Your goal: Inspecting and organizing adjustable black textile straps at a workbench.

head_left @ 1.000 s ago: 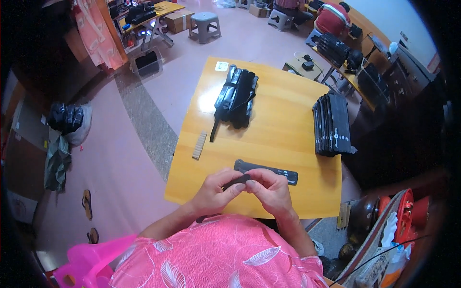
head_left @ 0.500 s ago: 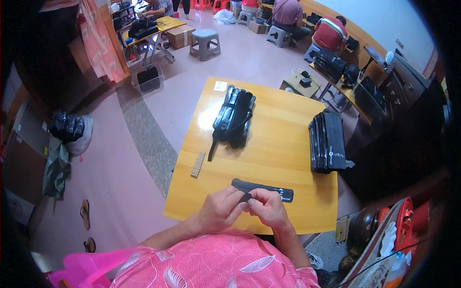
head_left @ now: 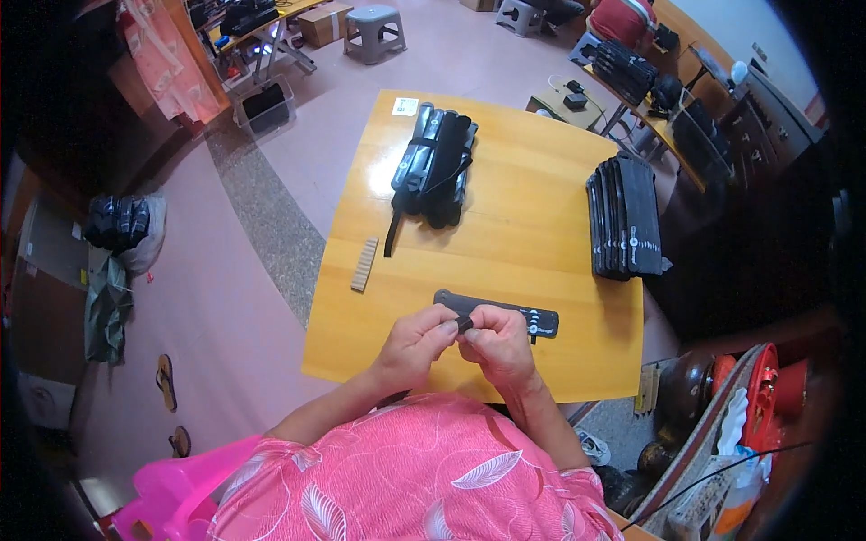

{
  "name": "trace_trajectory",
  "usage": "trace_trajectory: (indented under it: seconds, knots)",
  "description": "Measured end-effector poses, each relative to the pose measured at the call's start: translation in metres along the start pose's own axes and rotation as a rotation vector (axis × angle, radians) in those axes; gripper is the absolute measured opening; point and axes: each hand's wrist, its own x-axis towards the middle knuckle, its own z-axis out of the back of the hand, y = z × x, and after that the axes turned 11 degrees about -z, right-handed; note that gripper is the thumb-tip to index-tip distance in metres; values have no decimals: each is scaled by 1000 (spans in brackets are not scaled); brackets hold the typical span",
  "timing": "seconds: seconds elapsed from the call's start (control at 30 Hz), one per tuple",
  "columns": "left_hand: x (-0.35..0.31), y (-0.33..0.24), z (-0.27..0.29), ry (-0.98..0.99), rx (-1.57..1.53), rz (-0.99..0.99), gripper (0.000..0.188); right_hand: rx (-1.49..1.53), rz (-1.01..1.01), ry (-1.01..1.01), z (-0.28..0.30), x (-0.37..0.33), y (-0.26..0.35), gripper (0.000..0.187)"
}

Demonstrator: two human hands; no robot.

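Observation:
Both my hands meet at the near side of the table, fingertips pinched together. Between them is a small black strip (head_left: pixel 465 323), which looks like a strap end; most of it is covered by fingers. My left hand (head_left: pixel 415 344) grips it from one side, and my right hand (head_left: pixel 498 350) from the other. Just beyond the hands lies a long dark grey padded sleeve (head_left: pixel 541 322) with white printing, partly hidden by my right hand. A short black tab pokes out below its right end.
On the yellow wooden table (head_left: pixel 532 243) are a strapped bundle of black padded pieces (head_left: pixel 435 167), a ridged tan strip (head_left: pixel 363 264) and a stack of black sleeves (head_left: pixel 624 216). A pink chair (head_left: pixel 194 482) stands at the lower left, a grey stool (head_left: pixel 374 34) farther off.
My view has tipped downward, so the table sits higher in the picture. The black strip between my fingers shows less and looks turned or folded; both hands still grip it.

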Motion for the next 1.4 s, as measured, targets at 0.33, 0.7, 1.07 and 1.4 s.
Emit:
trace_trajectory:
  seconds: [0.33,0.7,1.07,1.4]
  knots:
    - [5,-10,-2,51,589,-483,12,-170,-181,26,4,0,25,20]
    - [50,-4,90,-693,28,23,33,-721,556,-283,-30,-26,3,17]
    - [4,-9,215,-977,-477,-291,23,37,692,-749,95,17,79,17]
    - [3,-10,79,-502,-223,-43,16,311,131,-764,140,74,28,17]
